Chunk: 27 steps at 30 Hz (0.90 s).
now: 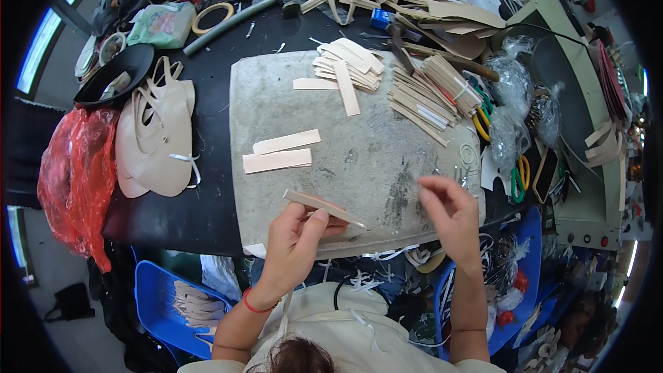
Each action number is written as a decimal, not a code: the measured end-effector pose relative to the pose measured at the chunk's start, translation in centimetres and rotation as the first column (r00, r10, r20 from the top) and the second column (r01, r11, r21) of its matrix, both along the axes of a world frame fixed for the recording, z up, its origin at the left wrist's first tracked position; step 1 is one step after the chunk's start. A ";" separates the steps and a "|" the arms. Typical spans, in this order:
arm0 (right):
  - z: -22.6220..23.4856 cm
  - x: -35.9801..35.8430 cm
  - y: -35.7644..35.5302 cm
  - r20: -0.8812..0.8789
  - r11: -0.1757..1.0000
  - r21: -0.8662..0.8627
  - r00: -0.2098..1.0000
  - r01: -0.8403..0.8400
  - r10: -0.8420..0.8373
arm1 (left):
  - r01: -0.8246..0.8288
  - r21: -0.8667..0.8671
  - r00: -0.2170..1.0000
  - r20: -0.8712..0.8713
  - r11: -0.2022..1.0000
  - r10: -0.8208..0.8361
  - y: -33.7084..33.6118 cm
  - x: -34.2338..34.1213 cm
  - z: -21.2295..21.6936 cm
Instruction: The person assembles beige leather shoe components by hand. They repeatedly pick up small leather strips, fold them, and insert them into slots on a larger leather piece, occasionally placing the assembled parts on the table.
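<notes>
Left hand pinches a tan strip over the near edge of the grey pad; right hand hovers just beside its far end.

The left hand (293,238) grips 1 tan strip (323,207) between thumb and fingers, its long axis running from upper left down to lower right, tip toward the right hand (449,211). That hand's fingertips are drawn together, seemingly holding nothing. 2 loose strips (280,152) lie on the grey pad (373,159) of the bench (207,214), beyond the left hand.

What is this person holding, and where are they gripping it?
The left hand pinches a thin beige strip near its middle. The right hand has fingers pinched; anything held is too small to tell.
</notes>
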State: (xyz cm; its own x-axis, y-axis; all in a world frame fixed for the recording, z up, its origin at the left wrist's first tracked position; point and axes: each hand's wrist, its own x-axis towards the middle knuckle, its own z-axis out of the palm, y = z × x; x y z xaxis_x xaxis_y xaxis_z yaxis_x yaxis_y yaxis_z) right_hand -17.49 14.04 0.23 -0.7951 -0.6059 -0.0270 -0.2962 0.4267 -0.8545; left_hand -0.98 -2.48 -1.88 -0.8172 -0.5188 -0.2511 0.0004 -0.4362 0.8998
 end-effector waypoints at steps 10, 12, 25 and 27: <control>0.9 3.0 -3.0 0.311 0.948 -0.109 0.895 -0.300 0.319 | 0.043 0.045 0.999 0.017 0.998 -0.044 -0.3 0.1 -0.2; 0.7 3.0 -3.1 0.322 0.949 -0.097 0.892 -0.302 0.317 | 0.047 0.072 0.999 0.018 0.996 -0.048 -0.4 0.2 0.1; 1.6 4.8 -4.7 0.025 0.965 0.020 0.965 -0.262 0.261 | -0.134 -0.007 0.991 0.008 0.991 0.134 0.8 -0.5 -0.7; 1.6 4.2 -4.2 -0.140 0.970 0.090 0.961 -0.227 0.238 | -0.215 -0.012 0.977 -0.003 0.977 0.215 0.6 -0.9 -0.7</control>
State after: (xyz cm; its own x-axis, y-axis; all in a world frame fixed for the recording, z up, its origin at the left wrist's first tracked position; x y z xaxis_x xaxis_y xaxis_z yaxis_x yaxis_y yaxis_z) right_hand -13.27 9.87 1.79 -0.6310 -0.7752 0.0301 -0.5154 0.3899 -0.7631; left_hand -1.87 -1.88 -2.60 -0.6867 -0.6853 -0.2423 0.0943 -0.4145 0.9051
